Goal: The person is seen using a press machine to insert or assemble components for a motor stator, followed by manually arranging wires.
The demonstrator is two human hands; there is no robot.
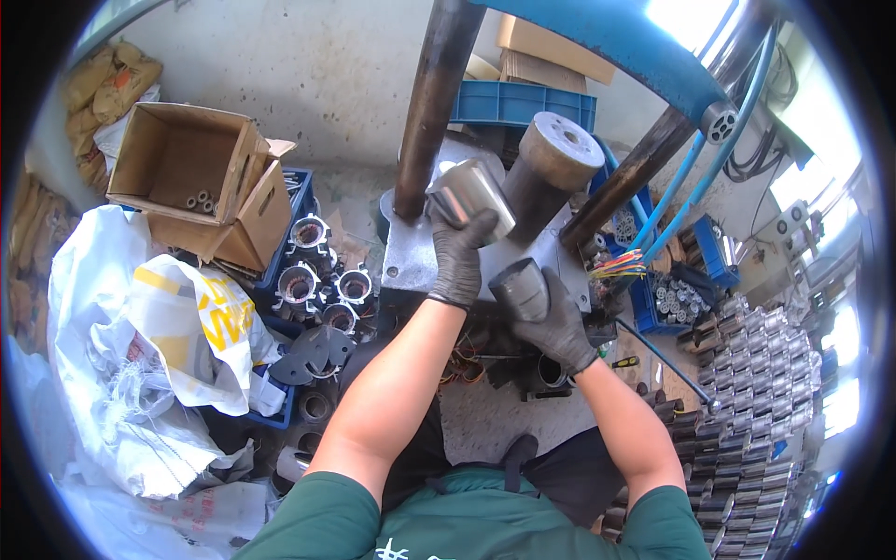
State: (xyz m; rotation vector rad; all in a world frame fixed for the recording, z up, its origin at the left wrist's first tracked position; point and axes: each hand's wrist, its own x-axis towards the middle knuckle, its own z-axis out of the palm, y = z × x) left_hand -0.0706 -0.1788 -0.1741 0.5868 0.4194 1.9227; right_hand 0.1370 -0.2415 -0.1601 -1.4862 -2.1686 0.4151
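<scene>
My left hand [457, 259], in a dark glove, is closed round a shiny metal cylinder [476, 198]. It holds the cylinder tilted above the grey metal plate [411, 261] of a press. Lower and to the right, my gloved right hand [560, 329] grips a dark grey hollow cylinder [523, 289], its open end turned up and to the left. The two cylinders are apart. Behind them a thick round steel block [562, 149] with a hole in its top rises over the plate. Part of each cylinder is hidden by my fingers.
Steel posts [431, 112] and a blue beam [607, 37] frame the plate. Cardboard boxes [182, 159], motor housings [299, 285] and white sacks [103, 345] lie left. Stacked metal cylinders [761, 373], blue hoses [719, 168] and a blue bin [644, 303] stand right.
</scene>
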